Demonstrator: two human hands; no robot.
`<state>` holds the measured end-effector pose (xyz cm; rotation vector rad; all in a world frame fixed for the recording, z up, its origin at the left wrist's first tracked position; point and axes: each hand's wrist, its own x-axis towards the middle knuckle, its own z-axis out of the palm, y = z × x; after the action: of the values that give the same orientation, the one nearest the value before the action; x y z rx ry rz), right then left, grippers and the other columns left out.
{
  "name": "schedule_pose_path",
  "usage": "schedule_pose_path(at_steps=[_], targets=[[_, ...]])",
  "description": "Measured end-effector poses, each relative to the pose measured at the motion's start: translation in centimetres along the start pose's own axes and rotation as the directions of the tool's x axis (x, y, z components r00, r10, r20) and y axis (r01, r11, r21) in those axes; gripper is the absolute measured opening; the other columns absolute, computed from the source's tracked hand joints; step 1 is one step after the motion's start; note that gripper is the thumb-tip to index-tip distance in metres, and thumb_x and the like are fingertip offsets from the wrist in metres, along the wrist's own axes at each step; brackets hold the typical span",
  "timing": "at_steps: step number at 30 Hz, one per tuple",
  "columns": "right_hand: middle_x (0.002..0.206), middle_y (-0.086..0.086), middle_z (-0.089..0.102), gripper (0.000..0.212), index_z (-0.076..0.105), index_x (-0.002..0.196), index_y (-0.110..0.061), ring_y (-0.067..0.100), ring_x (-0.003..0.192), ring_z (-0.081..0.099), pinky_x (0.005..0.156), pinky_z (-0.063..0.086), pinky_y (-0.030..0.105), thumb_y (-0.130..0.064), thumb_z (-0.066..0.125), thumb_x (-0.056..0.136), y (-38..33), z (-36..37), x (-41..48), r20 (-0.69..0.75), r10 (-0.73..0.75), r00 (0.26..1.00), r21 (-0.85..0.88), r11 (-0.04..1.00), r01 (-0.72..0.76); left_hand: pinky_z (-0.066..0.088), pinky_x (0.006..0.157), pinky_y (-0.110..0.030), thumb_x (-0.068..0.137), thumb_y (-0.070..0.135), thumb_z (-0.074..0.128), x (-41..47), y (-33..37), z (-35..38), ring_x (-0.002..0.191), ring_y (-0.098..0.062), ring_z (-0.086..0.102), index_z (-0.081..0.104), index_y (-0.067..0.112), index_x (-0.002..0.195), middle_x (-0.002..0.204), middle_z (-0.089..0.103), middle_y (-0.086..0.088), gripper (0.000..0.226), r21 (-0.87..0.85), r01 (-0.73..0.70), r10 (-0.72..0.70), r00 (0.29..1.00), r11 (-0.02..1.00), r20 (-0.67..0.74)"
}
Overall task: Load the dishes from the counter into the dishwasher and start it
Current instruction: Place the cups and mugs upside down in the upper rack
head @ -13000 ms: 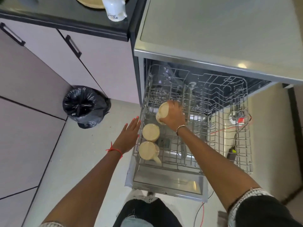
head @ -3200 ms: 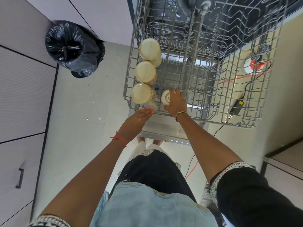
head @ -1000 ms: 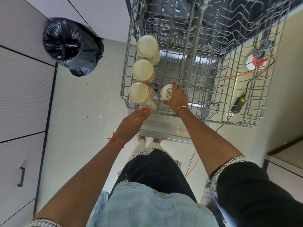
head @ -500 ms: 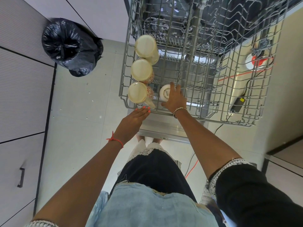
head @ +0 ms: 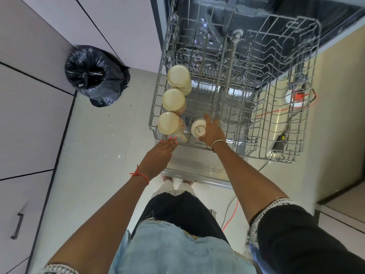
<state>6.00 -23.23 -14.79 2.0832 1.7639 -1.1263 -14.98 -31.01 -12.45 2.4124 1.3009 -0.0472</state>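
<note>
Fig. | small white cup (head: pixel 198 128): ceramic, light, fragile—grip its sides | your R hand (head: pixel 212 131) fingers released beside it | L hand (head: pixel 158 156) flat, empty

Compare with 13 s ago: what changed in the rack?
A third cream mug now stands upturned in the left column, and a small white cup sits beside the nearest mug. The right hand, then gripping a mug, now rests open-fingered against the cup. The left hand stays empty by the upper rack.
</note>
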Motion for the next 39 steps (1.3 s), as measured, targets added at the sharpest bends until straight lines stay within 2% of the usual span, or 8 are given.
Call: schedule_pose_path(at_steps=[2, 7, 13, 18, 20, 27, 33, 39], targets=[[0.149, 0.021, 0.013, 0.098, 0.011, 0.148, -0.023, 0.039, 0.131, 0.036, 0.097, 0.044, 0.049, -0.02, 0.076, 0.074, 0.0, -0.1, 0.1, 0.006, 0.003, 1.0, -0.002, 1.0, -0.003, 0.048, 0.09, -0.045, 0.066, 0.0, 0.08, -0.1, -0.1, -0.1, 0.114, -0.032, 0.058, 0.061, -0.004, 0.117, 0.124, 0.06, -0.019, 0.054, 0.015, 0.003, -0.003, 1.0, 1.0, -0.018], [0.151, 0.022, 0.007, 0.094, 0.011, 0.147, -0.02, 0.041, 0.138, 0.019, 0.099, 0.04, 0.051, -0.022, 0.074, 0.077, -0.3, 0.2, -1.0, -0.023, 0.01, 1.0, -0.079, 0.997, -0.011, 0.046, 0.093, -0.047, 0.07, 0.0, 0.077, -0.6, -0.2, -0.1, 0.117, -0.034, 0.056, 0.057, -0.005, 0.121, 0.127, 0.057, -0.02, 0.055, 0.01, -0.008, 0.008, 1.0, 1.0, -0.002], [0.149, 0.02, 0.014, 0.085, 0.023, 0.144, -0.02, 0.042, 0.13, 0.032, 0.095, 0.043, 0.047, -0.016, 0.074, 0.076, -0.8, 1.1, 0.0, -0.008, -0.035, 0.999, -0.217, 0.976, 0.033, 0.038, 0.102, -0.043, 0.081, 0.002, 0.068, -0.9, -0.5, 0.5, 0.125, -0.032, 0.049, 0.049, -0.004, 0.13, 0.135, 0.049, -0.019, 0.053, 0.007, -0.011, 0.011, 1.0, 1.0, -0.011], [0.146, 0.021, 0.017, 0.086, 0.019, 0.144, -0.015, 0.042, 0.126, 0.036, 0.096, 0.042, 0.045, -0.017, 0.073, 0.078, -1.2, 2.3, 1.0, -0.013, -0.056, 0.998, -0.296, 0.954, 0.05, 0.043, 0.096, -0.045, 0.071, 0.0, 0.076, -1.0, -1.0, 1.6, 0.118, -0.032, 0.055, 0.054, -0.005, 0.125, 0.129, 0.055, -0.019, 0.059, 0.029, -0.039, 0.039, 0.999, 0.999, -0.014], [0.144, 0.021, 0.021, 0.081, 0.021, 0.144, -0.013, 0.042, 0.127, 0.034, 0.096, 0.042, 0.045, -0.017, 0.07, 0.079, -1.0, 2.5, 1.3, -0.025, -0.075, 0.997, -0.281, 0.957, 0.065, 0.04, 0.098, -0.044, 0.072, -0.001, 0.075, -1.0, -1.2, 1.7, 0.12, -0.032, 0.054, 0.053, -0.005, 0.126, 0.13, 0.054, -0.019, 0.058, 0.031, -0.046, 0.046, 0.999, 0.998, -0.029], [0.142, 0.019, 0.025, 0.09, 0.023, 0.145, -0.017, 0.042, 0.129, 0.027, 0.106, 0.031, 0.045, -0.026, 0.076, 0.073, -0.3, 1.8, 1.9, 0.035, -0.113, 0.993, -0.154, 0.981, 0.117, 0.029, 0.1, -0.045, 0.071, -0.007, 0.073, -1.0, -1.5, 2.1, 0.119, -0.033, 0.054, 0.052, -0.005, 0.127, 0.13, 0.054, -0.02, 0.06, 0.023, -0.03, 0.031, 0.999, 0.999, -0.035], [0.146, 0.019, 0.018, 0.097, 0.012, 0.148, -0.021, 0.043, 0.134, 0.022, 0.106, 0.029, 0.052, -0.029, 0.075, 0.075, -0.4, 2.1, 1.5, 0.027, -0.089, 0.996, -0.199, 0.976, 0.093, 0.028, 0.1, -0.047, 0.073, -0.008, 0.071, -1.1, -1.2, 2.1, 0.121, -0.035, 0.052, 0.05, -0.006, 0.128, 0.132, 0.052, -0.02, 0.059, 0.01, -0.013, 0.013, 0.999, 1.0, -0.05], [0.147, 0.021, 0.018, 0.105, 0.004, 0.148, -0.019, 0.041, 0.135, 0.022, 0.107, 0.029, 0.051, -0.023, 0.077, 0.072, -0.5, 2.1, 1.1, -0.014, -0.04, 0.999, -0.18, 0.983, 0.037, 0.03, 0.099, -0.045, 0.071, -0.006, 0.073, -1.2, -1.2, 2.4, 0.12, -0.034, 0.052, 0.051, -0.006, 0.127, 0.132, 0.053, -0.02, 0.06, 0.018, -0.017, 0.018, 0.998, 1.0, -0.059]])
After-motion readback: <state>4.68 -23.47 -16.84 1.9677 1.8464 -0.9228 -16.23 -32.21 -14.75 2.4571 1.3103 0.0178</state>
